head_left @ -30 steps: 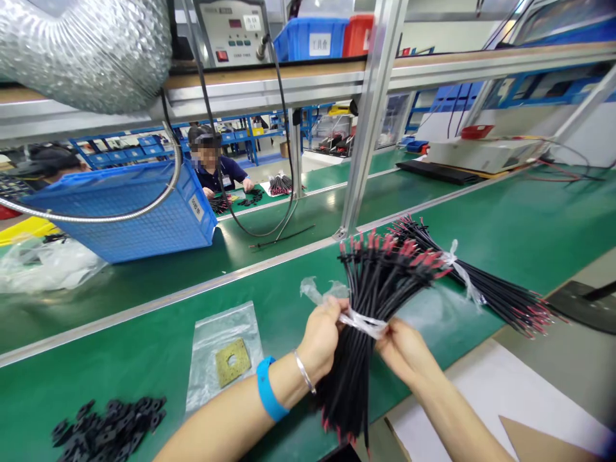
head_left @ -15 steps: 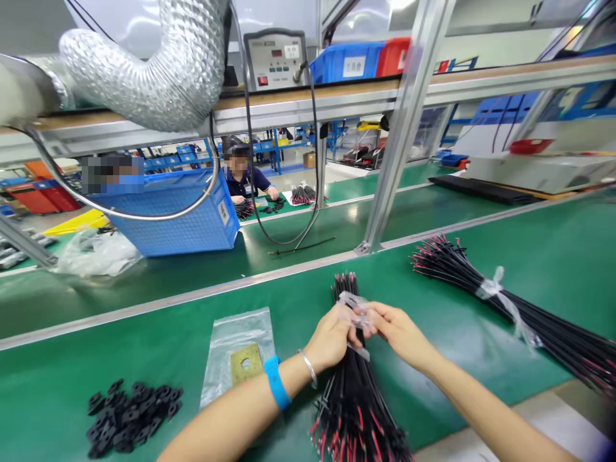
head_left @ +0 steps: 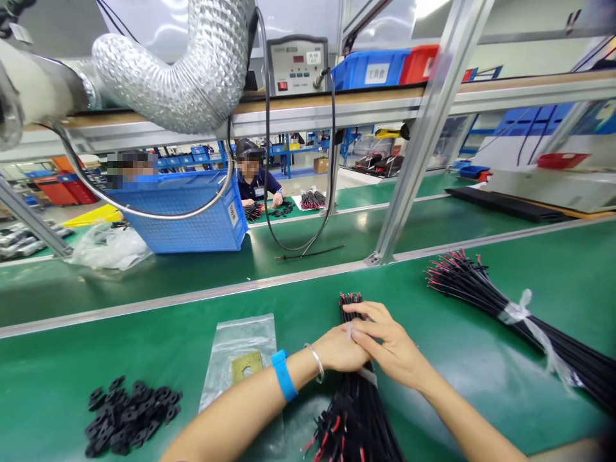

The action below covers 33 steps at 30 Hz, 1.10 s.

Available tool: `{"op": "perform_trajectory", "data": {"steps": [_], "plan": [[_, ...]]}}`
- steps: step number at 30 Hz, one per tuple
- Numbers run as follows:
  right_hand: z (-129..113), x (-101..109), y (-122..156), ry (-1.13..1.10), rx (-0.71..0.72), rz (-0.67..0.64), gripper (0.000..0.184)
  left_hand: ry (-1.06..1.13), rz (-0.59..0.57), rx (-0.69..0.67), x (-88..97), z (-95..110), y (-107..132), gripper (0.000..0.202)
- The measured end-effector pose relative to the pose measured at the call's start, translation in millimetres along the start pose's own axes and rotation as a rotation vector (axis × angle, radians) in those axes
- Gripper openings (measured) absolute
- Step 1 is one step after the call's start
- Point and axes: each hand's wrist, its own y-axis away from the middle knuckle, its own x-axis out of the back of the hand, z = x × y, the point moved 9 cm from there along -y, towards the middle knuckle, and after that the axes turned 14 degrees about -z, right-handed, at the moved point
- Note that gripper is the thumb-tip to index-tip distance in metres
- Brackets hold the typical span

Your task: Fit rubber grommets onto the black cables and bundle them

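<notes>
A bundle of black wires with red tips (head_left: 353, 410) lies on the green belt (head_left: 144, 346), pointing away from me. My left hand (head_left: 339, 350) rests on its middle, partly covered by my right hand (head_left: 387, 343). The right hand's fingers are stretched across the bundle, over a clear plastic tie. The left hand's fingers are hidden under the right hand. A blue band and a silver bangle sit on my left wrist.
A second tied wire bundle (head_left: 510, 308) lies at the right. A clear bag with a brass square piece (head_left: 243, 362) and a heap of small black parts (head_left: 128, 417) lie at the left. Behind stand a blue crate (head_left: 192, 215), a silver duct (head_left: 183, 70), and a metal post (head_left: 414, 160). A person sits at the far bench.
The bundle was held up and turned, then laid down on the belt pointing away. Both hands came down onto its middle, and the view shifted left.
</notes>
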Motion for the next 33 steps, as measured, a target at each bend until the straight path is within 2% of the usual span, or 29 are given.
{"op": "perform_trajectory", "data": {"steps": [3, 6, 8, 10, 14, 16, 18, 20, 22, 26, 29, 33], "plan": [[4, 6, 0, -0.013, -0.014, -0.117, 0.029, 0.109, -0.068, 0.091, -1.9, -15, 2, 0.043], [15, 15, 5, -0.004, -0.029, -0.089, 0.032, 0.220, -0.127, 0.156, -4.3, -26, 6, 0.076], [22, 18, 7, 0.013, -0.043, -0.041, 0.023, 0.277, -0.157, 0.167, -5.9, -28, 7, 0.086], [26, 19, 9, 0.033, -0.059, 0.016, 0.022, 0.331, -0.192, 0.173, -8.1, -28, 6, 0.088], [19, 18, 19, 0.058, -0.077, 0.135, 0.018, 0.419, -0.290, 0.179, -12.8, -29, 3, 0.081], [10, 9, 25, 0.052, -0.051, 0.118, 0.017, 0.414, -0.284, 0.173, -8.5, -30, 2, 0.069], [7, -3, 30, -0.004, -0.050, 0.045, 0.013, 0.369, -0.264, 0.165, -2.2, -30, 2, 0.055], [15, -9, 33, -0.105, -0.100, 0.011, 0.015, 0.288, -0.270, 0.147, 1.1, -27, 4, 0.042], [32, -7, 34, -0.205, -0.171, 0.052, 0.026, 0.168, -0.274, 0.115, 2.3, -20, 5, 0.030], [60, -10, 26, -0.327, -0.244, 0.084, 0.047, -0.154, -0.147, 0.015, 5.8, -4, 8, 0.006], [67, -22, 19, -0.390, -0.255, 0.023, 0.057, -0.357, -0.082, -0.059, 0.0, 4, 11, 0.004], [64, -29, 17, -0.382, -0.240, -0.053, 0.059, -0.537, -0.044, -0.077, -4.3, 4, 17, 0.017]]}}
